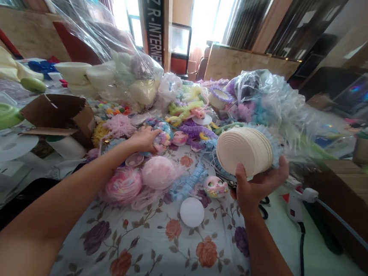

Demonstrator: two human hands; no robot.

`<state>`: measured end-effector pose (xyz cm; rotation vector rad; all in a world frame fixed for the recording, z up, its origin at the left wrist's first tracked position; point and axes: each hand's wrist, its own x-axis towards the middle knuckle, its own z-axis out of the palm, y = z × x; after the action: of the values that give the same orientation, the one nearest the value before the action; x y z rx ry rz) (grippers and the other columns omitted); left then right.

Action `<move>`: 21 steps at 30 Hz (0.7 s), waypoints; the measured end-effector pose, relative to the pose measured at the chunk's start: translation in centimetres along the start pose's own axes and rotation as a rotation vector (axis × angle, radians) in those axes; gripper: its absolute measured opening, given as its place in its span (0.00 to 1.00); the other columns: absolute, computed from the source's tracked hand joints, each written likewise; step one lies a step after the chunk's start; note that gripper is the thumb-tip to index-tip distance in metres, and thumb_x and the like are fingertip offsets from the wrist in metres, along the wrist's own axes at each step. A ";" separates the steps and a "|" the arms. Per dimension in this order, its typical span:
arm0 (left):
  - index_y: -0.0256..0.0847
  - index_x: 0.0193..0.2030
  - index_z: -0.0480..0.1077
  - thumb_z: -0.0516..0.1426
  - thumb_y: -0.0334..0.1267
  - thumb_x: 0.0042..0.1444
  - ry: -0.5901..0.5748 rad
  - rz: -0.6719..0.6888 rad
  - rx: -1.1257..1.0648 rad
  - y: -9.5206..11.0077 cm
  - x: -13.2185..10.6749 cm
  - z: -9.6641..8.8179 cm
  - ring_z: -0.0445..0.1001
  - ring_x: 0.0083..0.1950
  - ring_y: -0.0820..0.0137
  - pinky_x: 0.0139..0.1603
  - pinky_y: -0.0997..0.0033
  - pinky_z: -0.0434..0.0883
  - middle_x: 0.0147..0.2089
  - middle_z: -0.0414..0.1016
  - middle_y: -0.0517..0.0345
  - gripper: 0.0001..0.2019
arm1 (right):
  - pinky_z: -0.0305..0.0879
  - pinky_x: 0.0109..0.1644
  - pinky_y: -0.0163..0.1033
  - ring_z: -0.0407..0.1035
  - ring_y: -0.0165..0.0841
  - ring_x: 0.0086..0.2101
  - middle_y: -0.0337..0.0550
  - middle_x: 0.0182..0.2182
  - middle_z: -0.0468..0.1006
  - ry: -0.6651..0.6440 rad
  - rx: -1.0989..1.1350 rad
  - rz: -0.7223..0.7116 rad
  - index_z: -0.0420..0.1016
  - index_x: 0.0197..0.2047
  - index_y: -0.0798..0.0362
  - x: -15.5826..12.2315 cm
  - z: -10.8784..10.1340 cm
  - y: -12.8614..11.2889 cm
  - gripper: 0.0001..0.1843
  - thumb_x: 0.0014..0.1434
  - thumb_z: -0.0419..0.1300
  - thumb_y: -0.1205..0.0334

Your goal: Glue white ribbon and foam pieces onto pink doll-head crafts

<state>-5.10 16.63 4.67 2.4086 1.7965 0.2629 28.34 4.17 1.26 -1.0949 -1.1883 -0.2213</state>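
My right hand (257,187) holds up a cream woven cylinder (244,151), like a small straw basket, with a spiral flat end turned towards me. The thumb presses that end and the fingers are behind its side. On the left, my left hand (145,139) reaches over the pile, its fingertips curled at the edge of a multicoloured doll head (163,138). A pink doll head (179,138) lies just right of that one. Below the cylinder are another doll head (216,186) with green eyes and a white disc (192,212). Two pink yarn balls (158,172) lie below my left hand.
Light blue ruffled trim (188,183) lies mid-table on the floral cloth (148,246). A glue gun (296,203) with its cord stands at the right. Cardboard boxes (58,116) flank both sides. Clear plastic bags (268,94) and piled trims fill the back.
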 end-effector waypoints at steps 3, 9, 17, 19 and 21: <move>0.40 0.43 0.77 0.61 0.36 0.41 0.034 -0.006 -0.027 -0.8 1.3 -0.9 0.77 0.47 0.51 0.47 0.58 0.72 0.43 0.80 0.43 0.19 | 0.57 0.65 0.61 0.52 0.49 0.66 0.59 0.63 0.51 0.006 -0.008 0.027 0.48 0.67 0.52 0.1 0.0 0.0 0.48 0.48 0.66 0.53; 0.36 0.35 0.76 0.53 0.35 0.42 0.174 -0.046 -0.048 -2.4 3.3 -5.0 0.75 0.41 0.57 0.41 0.68 0.69 0.34 0.80 0.49 0.15 | 0.60 0.65 0.57 0.54 0.51 0.65 0.62 0.64 0.52 0.006 0.008 0.042 0.50 0.66 0.50 0.4 -0.1 -0.7 0.45 0.50 0.67 0.55; 0.32 0.45 0.75 0.54 0.36 0.44 0.107 0.088 -0.037 1.3 2.5 -2.8 0.74 0.51 0.52 0.53 0.61 0.69 0.47 0.78 0.43 0.21 | 0.61 0.62 0.64 0.53 0.54 0.65 0.66 0.63 0.51 -0.008 0.004 0.036 0.48 0.65 0.55 0.6 -0.2 -1.2 0.45 0.52 0.66 0.52; 0.35 0.47 0.75 0.58 0.39 0.44 -0.018 0.179 -0.054 2.7 1.2 -1.4 0.74 0.52 0.55 0.53 0.64 0.70 0.50 0.77 0.45 0.21 | 0.61 0.61 0.65 0.53 0.54 0.65 0.68 0.62 0.51 -0.002 0.030 0.036 0.49 0.65 0.58 0.6 -0.2 -1.3 0.45 0.51 0.67 0.54; 0.39 0.55 0.73 0.61 0.42 0.45 -0.159 0.260 -0.074 3.4 -0.3 -0.8 0.74 0.54 0.57 0.54 0.66 0.71 0.56 0.75 0.45 0.28 | 0.61 0.61 0.65 0.54 0.53 0.64 0.68 0.63 0.51 -0.006 0.028 0.039 0.48 0.65 0.58 0.6 -0.1 -1.4 0.45 0.52 0.66 0.54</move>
<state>-2.16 15.40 6.12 2.5284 1.3844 0.1534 27.81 3.62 2.55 -1.0936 -1.1715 -0.1708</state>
